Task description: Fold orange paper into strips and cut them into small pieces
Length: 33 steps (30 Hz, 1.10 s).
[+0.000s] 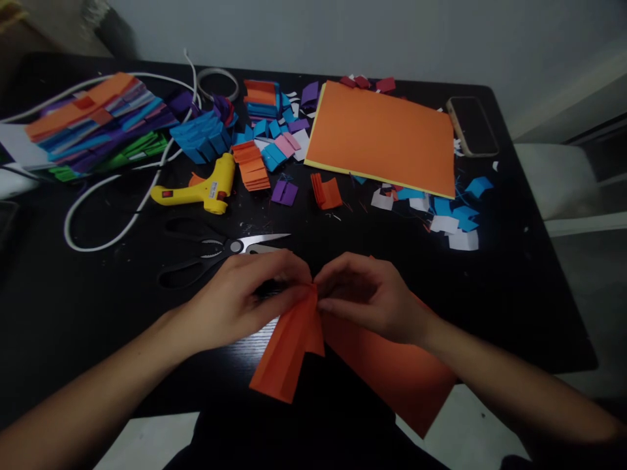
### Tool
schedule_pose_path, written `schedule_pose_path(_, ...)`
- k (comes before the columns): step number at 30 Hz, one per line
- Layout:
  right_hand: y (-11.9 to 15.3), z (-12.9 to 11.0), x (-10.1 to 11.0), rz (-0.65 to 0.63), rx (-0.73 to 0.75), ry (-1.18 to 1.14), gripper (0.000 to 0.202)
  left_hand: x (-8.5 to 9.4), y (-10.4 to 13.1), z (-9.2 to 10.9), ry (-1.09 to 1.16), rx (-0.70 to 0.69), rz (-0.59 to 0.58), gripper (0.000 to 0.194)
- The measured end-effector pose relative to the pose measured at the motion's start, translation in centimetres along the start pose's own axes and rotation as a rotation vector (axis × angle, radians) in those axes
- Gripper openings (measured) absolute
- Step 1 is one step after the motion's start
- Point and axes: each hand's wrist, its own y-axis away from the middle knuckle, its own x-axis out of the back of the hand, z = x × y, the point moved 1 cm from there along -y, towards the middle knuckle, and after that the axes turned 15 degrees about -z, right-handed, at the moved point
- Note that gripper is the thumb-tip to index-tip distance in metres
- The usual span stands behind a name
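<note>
An orange paper (392, 369) with creases on its left part hangs over the front edge of the black table. My left hand (249, 294) pinches its top near the middle, thumb and fingers pressed together on the folded part. Right beside it, my right hand (375, 294) grips the same paper, its fingertips almost touching those of the left. The left part of the paper spreads downward in narrow folded panels, while the wider flat part lies beneath my right hand and wrist. Black-handled scissors (236, 247) lie just beyond my left hand.
A yellow glue gun (198, 189) lies behind the scissors. White cable (102, 248) loops at the left, near stacked coloured strips (98, 124). Orange sheets (382, 137) lie at the back, a phone (473, 127) at the back right. Small folded paper pieces (284, 192) are scattered between.
</note>
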Motion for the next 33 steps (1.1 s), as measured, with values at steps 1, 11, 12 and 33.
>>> schedule_pose_path(1,0.0,0.0,0.0,0.012,-0.004,-0.025,0.025,0.0,0.0,0.0,-0.019,-0.031,0.001,0.01)
schedule_pose_path(11,-0.3,0.3,0.1,0.007,-0.046,-0.142,0.017,0.1,-0.1,-0.1,-0.034,-0.105,-0.025,0.011)
schedule_pose_path(12,-0.3,0.3,0.1,0.008,-0.045,-0.146,0.016,0.0,0.0,-0.1,-0.036,-0.088,-0.024,0.011)
schedule_pose_path(33,0.2,-0.3,0.0,-0.072,0.128,0.341,0.027,-0.6,0.2,-0.3,0.085,0.079,0.022,0.011)
